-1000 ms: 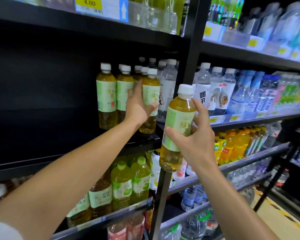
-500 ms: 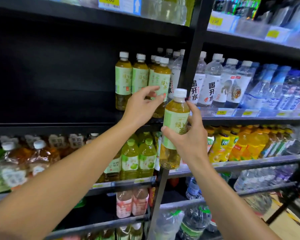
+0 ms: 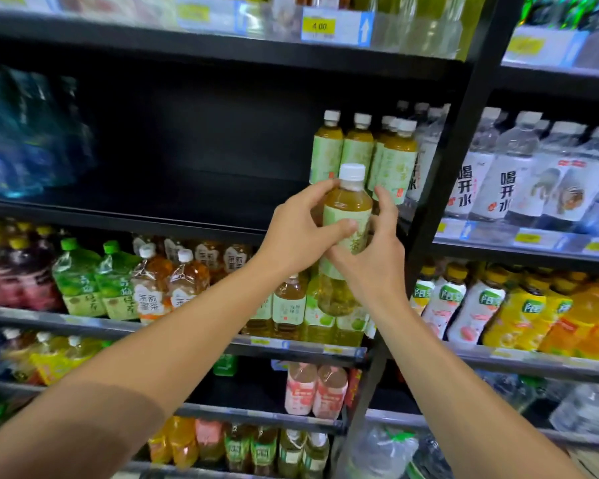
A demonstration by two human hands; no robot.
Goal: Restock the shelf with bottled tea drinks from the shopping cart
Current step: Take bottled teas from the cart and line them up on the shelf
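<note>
Just in front of the shelf's right end, a tea bottle is held upright in mid-air, below and just before the row of matching tea bottles already set at that end beside the upright post. A second ago it was carried by the right hand alone while the left hand was laid on a shelved bottle; now the left hand has been brought across and is curled round the label, thumb in front, while the right is wrapped round the lower body. A handover or two-handed placement is judged to be under way, with the bottle not yet set on the shelf board, whose long left stretch shows dark.
</note>
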